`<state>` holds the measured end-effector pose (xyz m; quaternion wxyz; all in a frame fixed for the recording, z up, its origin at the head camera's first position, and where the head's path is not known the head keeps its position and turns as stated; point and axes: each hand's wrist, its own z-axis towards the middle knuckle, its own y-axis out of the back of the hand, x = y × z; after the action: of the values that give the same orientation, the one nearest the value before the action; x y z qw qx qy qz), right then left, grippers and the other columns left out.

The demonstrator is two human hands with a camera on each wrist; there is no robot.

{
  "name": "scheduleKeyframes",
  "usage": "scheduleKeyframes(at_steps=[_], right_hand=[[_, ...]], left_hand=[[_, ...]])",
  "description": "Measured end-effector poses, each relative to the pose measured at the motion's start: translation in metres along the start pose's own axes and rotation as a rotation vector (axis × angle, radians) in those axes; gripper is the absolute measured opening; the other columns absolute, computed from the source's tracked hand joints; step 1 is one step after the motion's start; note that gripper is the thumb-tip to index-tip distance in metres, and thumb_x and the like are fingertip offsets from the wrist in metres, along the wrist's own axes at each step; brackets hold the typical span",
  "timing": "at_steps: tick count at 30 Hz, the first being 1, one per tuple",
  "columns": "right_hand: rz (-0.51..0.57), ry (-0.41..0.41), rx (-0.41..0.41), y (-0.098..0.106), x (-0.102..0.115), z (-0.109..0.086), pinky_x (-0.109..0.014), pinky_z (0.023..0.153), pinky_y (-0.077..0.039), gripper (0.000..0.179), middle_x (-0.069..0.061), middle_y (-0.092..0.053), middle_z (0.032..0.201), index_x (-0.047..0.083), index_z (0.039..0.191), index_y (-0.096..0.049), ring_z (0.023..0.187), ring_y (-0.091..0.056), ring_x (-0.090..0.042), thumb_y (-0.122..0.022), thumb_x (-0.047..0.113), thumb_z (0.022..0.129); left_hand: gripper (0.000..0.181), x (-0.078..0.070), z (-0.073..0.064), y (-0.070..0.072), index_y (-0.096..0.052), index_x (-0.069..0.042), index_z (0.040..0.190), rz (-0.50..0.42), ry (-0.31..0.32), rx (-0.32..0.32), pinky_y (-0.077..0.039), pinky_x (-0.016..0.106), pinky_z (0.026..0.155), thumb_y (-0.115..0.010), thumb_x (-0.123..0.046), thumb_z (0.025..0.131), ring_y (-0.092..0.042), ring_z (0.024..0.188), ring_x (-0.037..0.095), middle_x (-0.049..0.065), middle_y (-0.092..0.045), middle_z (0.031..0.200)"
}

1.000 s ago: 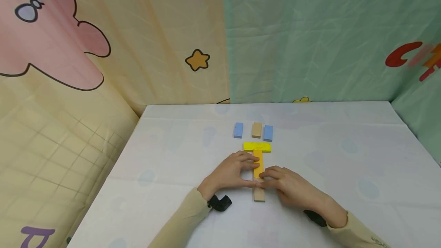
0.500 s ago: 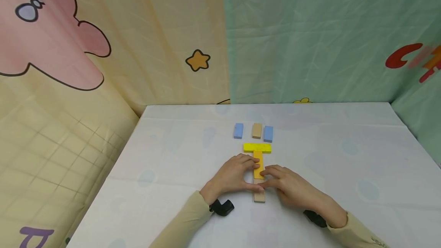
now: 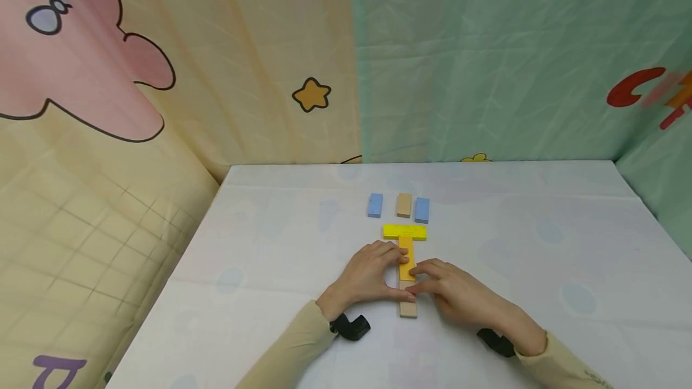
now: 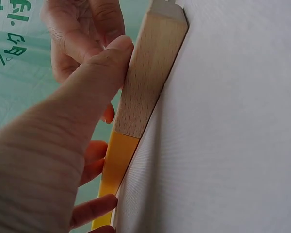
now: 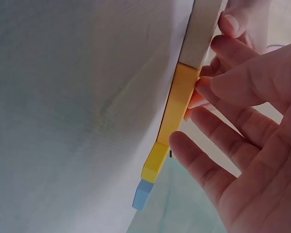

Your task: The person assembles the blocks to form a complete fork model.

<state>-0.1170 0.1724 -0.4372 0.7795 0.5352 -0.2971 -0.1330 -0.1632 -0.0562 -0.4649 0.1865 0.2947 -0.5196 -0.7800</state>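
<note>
**Head view: minding the joins**

Nearest the person, a long wooden block [image 3: 408, 311] lies flat on the table [image 3: 270, 245], its far end meeting an orange block [image 3: 406, 270] end to end. The left hand [image 3: 370, 272] reaches over from one side, its grip apart: thumb on the wooden block, fingertips on the orange one. The right hand [image 3: 459, 296] has its grip apart too, fingers spread, fingertips at the opposite edge near the join. Neither is clamped on anything.

The step in hand looks like truing up this line. Light, equal pressure from both sides of the join should bring the long edges flush; a heavier touch from one hand would probably skew them. Any push along the length should be gentle, since the yellow block [image 3: 404, 232] lies crosswise against the orange block's far end and could be nudged askew.

Just beyond, apart from it, lie a left blue block [image 3: 375, 205], a small wooden block [image 3: 403, 205] and a right blue block [image 3: 422, 210]. A patterned curtain [image 3: 486, 77] hangs behind.
</note>
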Motion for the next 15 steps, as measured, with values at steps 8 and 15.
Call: scheduleKeyframes(at_steps=[8,15], right_hand=[[0.017,-0.032,-0.023,0.006,-0.009,-0.001,-0.043,0.091,-0.045,0.04,-0.004,-0.059,0.118,0.013,0.108,-0.072,0.112,-0.052,-0.024,-0.061,-0.011,0.079],[0.017,-0.092,-0.034,0.008,-0.022,0.002,-0.043,0.092,-0.045,0.028,-0.006,-0.058,0.121,0.012,0.108,-0.072,0.113,-0.051,-0.024,-0.068,0.0,0.084]], left_hand=[[0.07,0.0,0.0,0.0,-0.062,-0.022,0.117,-0.007,-0.005,-0.004,-0.038,0.027,0.094,-0.067,-0.072,0.068,-0.046,0.113,0.009,-0.009,-0.056,0.121],[0.069,0.0,0.0,0.0,-0.063,-0.023,0.118,-0.009,-0.003,0.007,-0.038,0.028,0.094,-0.066,-0.072,0.069,-0.045,0.114,0.01,-0.009,-0.055,0.124]])
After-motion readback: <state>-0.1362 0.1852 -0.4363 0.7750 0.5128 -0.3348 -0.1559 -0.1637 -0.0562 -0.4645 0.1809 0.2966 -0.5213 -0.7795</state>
